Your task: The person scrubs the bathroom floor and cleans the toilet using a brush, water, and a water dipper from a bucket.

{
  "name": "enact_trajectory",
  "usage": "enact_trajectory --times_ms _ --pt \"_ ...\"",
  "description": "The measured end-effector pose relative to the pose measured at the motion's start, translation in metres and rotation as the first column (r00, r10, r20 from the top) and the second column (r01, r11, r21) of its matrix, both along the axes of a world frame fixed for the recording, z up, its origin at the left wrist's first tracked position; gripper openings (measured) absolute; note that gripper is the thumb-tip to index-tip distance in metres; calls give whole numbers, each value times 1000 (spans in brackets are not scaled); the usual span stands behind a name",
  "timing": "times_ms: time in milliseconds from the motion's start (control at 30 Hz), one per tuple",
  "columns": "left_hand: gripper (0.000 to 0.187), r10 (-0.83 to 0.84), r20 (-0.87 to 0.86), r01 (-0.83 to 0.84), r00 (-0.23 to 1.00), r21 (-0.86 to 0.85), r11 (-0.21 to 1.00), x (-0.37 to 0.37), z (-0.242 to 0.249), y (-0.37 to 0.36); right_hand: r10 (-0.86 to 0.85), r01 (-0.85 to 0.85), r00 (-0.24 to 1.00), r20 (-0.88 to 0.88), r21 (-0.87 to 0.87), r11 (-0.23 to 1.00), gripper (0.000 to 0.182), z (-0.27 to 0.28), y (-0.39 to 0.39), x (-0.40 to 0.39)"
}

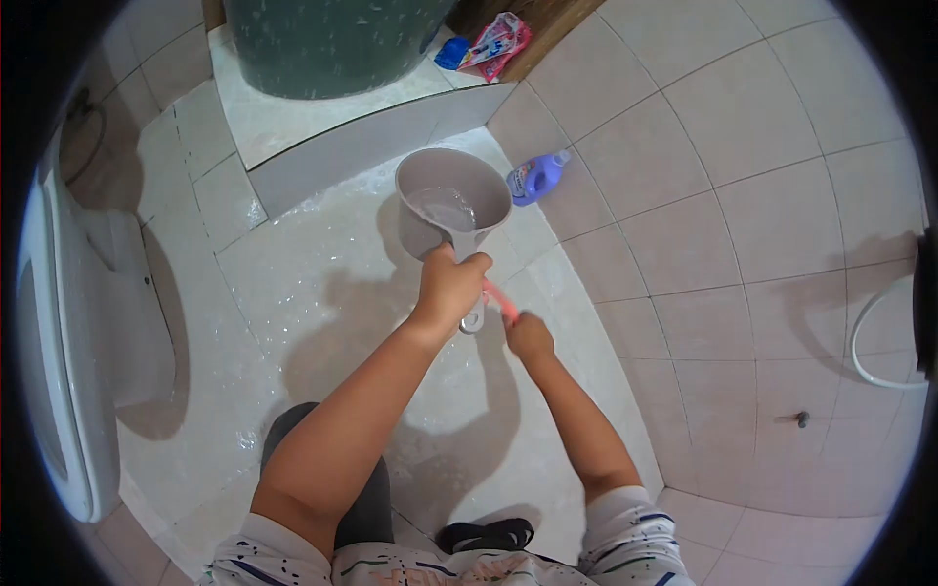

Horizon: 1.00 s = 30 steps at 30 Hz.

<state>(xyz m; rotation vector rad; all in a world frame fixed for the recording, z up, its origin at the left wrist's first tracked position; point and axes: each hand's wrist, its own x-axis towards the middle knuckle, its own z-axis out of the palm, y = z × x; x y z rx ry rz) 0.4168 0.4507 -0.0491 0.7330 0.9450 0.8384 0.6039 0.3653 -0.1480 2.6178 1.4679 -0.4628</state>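
My left hand (451, 285) is closed around the handle of a grey-beige water dipper (426, 234), held out above the wet floor. Some clear water lies in the dipper's bowl, and the handle's end with its hole pokes out below my fingers. Lower and to the right, my right hand (531, 338) grips a slim pink handle (501, 299). Its far end passes behind the dipper handle and my left hand, so the kind of tool is hidden.
A purple detergent bottle (538, 179) leans by the tiled wall. On the raised ledge (283, 127) stand a large green water drum (332, 44) and a pink-and-blue packet (495, 47). A white toilet (93, 322) is at left. A white hoop-shaped object (860, 337) hangs at right.
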Motion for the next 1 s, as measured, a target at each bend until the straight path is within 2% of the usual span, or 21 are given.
enact_trajectory --times_ms 100,167,233,300,367,433,500,567,633,700,767,833,900,933,967,1000 --pt "13 15 -8 -16 1000 -50 999 0 2 -1 48 -54 998 -40 -152 987 50 23 -41 22" --pt "14 30 62 -25 998 -87 996 0 2 -2 -62 71 996 62 -154 986 51 32 -45 54" --pt "15 43 50 -37 998 -113 993 2 5 -3 -182 195 974 134 -90 977 52 21 -39 81" --pt "15 54 35 -49 998 -136 990 4 7 -6 -303 301 951 57 39 953 53 7 -20 81" --pt "17 131 73 -118 989 -162 980 5 8 -5 -252 250 968 16 54 967 49 -47 -3 81" --pt "17 175 86 -158 981 -173 972 4 8 -1 -311 312 950 -28 93 946 48 -12 3 16" --pt "17 218 97 -198 971 -182 963 -1 9 2 -173 173 983 -58 1 985 47 -1 -9 -6" --pt "16 299 130 -256 945 -269 928 -11 13 8 45 -56 996 -76 -147 988 47 12 -37 -11" --pt "16 327 98 -292 940 -266 919 -28 20 14 87 -99 994 -60 -252 963 47 34 -61 -3" --pt "15 360 61 -332 931 -269 904 -48 23 19 45 -45 999 -6 -220 974 52 42 -65 26" --pt "18 352 41 -339 935 -184 923 -74 21 26 14 -2 994 111 -108 994 51 25 -49 57" --pt "20 353 -2 -349 936 -159 924 -98 22 29 -87 88 991 98 -6 996 54 -3 -9 71" --pt "17 240 -188 -252 952 -42 967 -116 24 27 -20 19 1000 7 98 995 60 -72 35 82" --pt "17 240 -259 -257 936 -30 966 -120 33 24 -90 98 993 -75 113 989 61 -82 55 61" --pt "17 250 -260 -267 933 -30 963 -123 29 24 -160 179 975 -156 118 977 61 -90 69 33" --pt "17 267 -281 -277 922 5 961 -126 24 26 -58 69 988 -141 77 995 58 -89 75 4"
